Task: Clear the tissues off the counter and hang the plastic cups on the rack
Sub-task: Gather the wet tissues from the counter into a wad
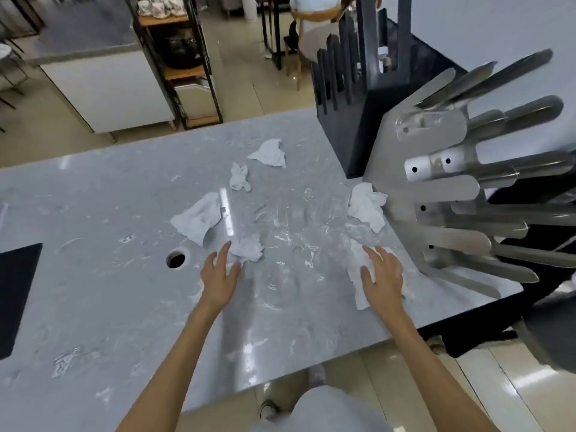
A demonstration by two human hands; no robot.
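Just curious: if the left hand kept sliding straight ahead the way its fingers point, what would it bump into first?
Probably the crumpled tissue right at the left hand's fingertips; it looks about to touch it, though the exact gap is hard to judge.

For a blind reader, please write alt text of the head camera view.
Two open hands, left hand and right hand, reach over a grey counter strewn with crumpled tissues. A metal peg rack stands at the right.

My left hand and right hand are bare, without rings or watch. My forearms have no sleeves. I wear light grey trousers.
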